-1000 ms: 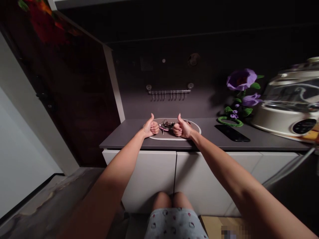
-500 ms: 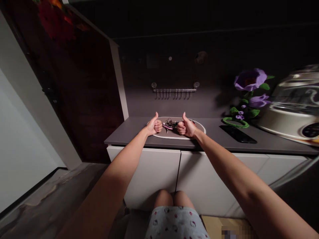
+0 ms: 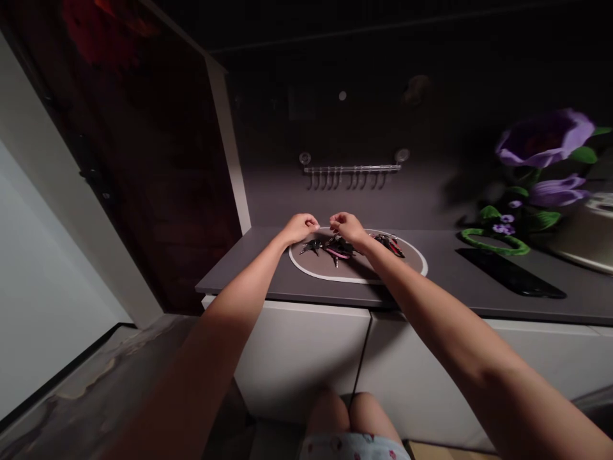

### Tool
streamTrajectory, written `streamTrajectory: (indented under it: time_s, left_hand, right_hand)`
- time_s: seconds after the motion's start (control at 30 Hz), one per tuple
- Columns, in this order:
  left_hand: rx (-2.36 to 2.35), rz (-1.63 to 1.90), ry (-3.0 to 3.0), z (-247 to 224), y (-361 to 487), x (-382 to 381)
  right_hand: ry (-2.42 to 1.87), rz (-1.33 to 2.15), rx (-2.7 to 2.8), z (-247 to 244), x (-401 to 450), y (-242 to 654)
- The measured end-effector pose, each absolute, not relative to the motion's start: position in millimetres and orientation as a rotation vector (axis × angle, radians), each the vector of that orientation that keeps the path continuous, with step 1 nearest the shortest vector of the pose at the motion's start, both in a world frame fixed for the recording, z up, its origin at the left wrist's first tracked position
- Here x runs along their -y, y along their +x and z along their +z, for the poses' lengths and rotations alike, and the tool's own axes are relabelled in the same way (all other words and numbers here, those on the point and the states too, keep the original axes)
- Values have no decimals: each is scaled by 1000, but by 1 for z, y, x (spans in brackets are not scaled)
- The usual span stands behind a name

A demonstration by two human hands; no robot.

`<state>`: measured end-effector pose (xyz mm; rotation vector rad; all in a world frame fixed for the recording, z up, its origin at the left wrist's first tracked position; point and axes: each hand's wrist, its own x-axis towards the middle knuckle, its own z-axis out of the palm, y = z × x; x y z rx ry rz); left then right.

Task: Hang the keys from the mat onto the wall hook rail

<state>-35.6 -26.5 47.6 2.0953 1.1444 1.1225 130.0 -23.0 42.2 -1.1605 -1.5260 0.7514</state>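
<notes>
An oval grey mat with a white rim [image 3: 357, 278] lies on the dark countertop. On it rests a bunch of metal keys with a pink piece [image 3: 338, 250], and a second dark cluster of keys [image 3: 390, 244] lies to its right. My left hand [image 3: 301, 228] hovers over the mat's far left rim, fingers pinched together. My right hand [image 3: 347, 228] is just above the keys, its fingertips close to those of the left hand. Neither pinch shows anything held.
A black phone [image 3: 510, 272] lies face down right of the mat, beside artificial purple flowers [image 3: 543, 145]. A cream appliance [image 3: 587, 230] stands at the right edge. A hook rail [image 3: 352, 169] runs along the backsplash. White cabinet doors [image 3: 301, 364] sit below the counter.
Both hands have moved from thumbs-up fists at the sides of the keys to pinched fingers above the mat. The view has shifted, so the mat sits further right and looks larger.
</notes>
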Motion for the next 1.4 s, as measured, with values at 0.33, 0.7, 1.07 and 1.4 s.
streamTrajectory:
  time_s: [0.33,0.7,1.07,1.4]
  left_hand:
    - [-1309,904,2465,18,-43,13]
    - [-1396,746,2577,18,-42,19]
    - [-1144,904,2413,18,-43,15]
    - [-875,1085,1957,24,-44,15]
  right_hand:
    - [-1253,242,1921,17,10,126]
    - [-1419,40,2173,20,17,124]
    - [-1323,27,2257,18,13,125]
    - [-1205,335,2110,21,18,123]
